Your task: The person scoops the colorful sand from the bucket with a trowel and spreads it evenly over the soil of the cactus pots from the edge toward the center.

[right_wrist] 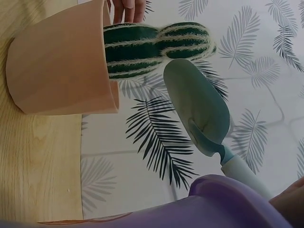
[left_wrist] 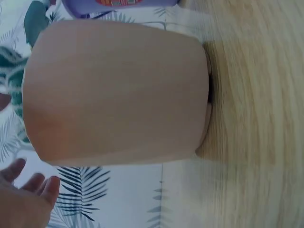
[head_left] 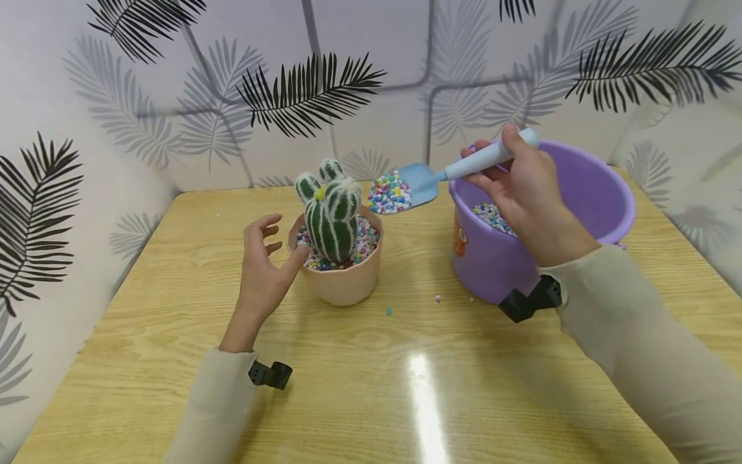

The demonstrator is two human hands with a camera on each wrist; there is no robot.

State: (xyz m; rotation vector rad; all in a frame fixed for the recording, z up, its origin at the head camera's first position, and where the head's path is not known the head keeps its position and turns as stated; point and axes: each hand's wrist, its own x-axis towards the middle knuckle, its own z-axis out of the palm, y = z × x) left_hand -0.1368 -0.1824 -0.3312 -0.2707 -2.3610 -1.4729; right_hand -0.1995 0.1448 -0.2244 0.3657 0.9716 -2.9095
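Note:
My right hand (head_left: 530, 193) grips the pale handle of a small blue hand trowel (head_left: 423, 180), raised between pot and bucket. Colourful pebbles (head_left: 390, 193) lie heaped on its blade, whose tip points left toward the cactus. The right wrist view shows the blade's underside (right_wrist: 199, 107) beside the cactus top. A green cactus (head_left: 332, 225) with white fuzzy ribs stands in a peach pot (head_left: 348, 283), ringed by similar pebbles. My left hand (head_left: 266, 264) is at the pot's left side, fingers spread and loosely bent, thumb right at the rim.
A purple bucket (head_left: 489, 270) with pebbles inside (head_left: 491, 216) stands on the right, under my right hand. A few stray pebbles, one teal (head_left: 389, 311) and one pink (head_left: 438, 298), lie on the wooden table (head_left: 348, 386). The leaf-patterned wall (head_left: 400, 122) rises behind.

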